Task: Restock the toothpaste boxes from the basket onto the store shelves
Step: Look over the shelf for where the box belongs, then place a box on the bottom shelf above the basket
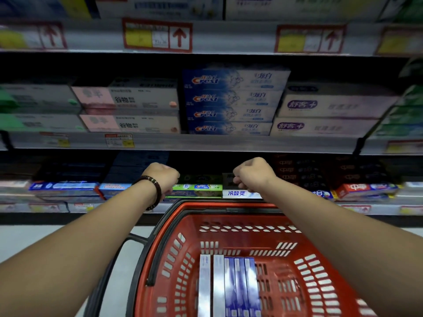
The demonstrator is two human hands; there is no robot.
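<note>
Well, I had L hand (pixel 163 177) & R hand (pixel 251 173) at lower shelf (pixel 384 209), fingers curled under, couldn't tell if holding anything; boxes (pixel 229 287) in basket (pixel 174 216).

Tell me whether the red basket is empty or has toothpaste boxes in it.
Not empty: the red basket holds five toothpaste boxes, side by side on its floor.

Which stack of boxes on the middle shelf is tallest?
The blue Crest stack, four boxes high. The pink stack on its left and the purple-logo stack on its right show two each.
</note>
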